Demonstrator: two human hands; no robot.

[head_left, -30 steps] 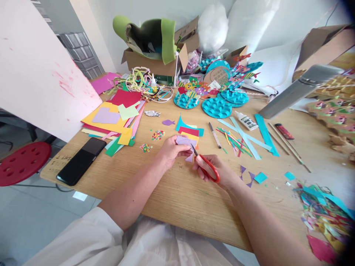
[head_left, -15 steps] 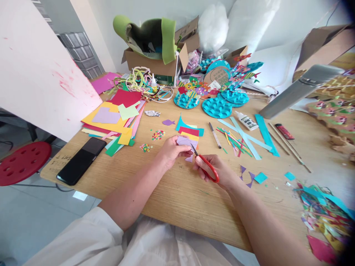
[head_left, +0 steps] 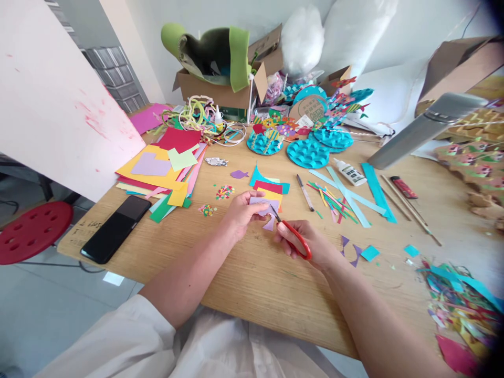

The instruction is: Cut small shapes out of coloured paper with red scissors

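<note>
My left hand (head_left: 246, 212) pinches a piece of light purple paper (head_left: 260, 201) over the middle of the table. In my right hand (head_left: 299, 239) are scissors with red handles (head_left: 302, 242), their blades pointing up and left at the paper's right edge. A purple offcut (head_left: 270, 223) shows just below the paper. Beyond it lie yellow, red (head_left: 268, 187) and blue paper pieces (head_left: 258, 176). A purple fish cutout (head_left: 239, 174) rests up and left of my left hand.
Stacked coloured paper (head_left: 145, 168) and a black phone (head_left: 115, 229) lie at left. A pen (head_left: 305, 192), paper strips (head_left: 334, 202) and a glue bottle (head_left: 350, 172) are right of centre. A grey tumbler (head_left: 425, 131) and scraps (head_left: 460, 310) are further right.
The purple paper has turned and shifted slightly in my left hand. The scissors have hardly moved.
</note>
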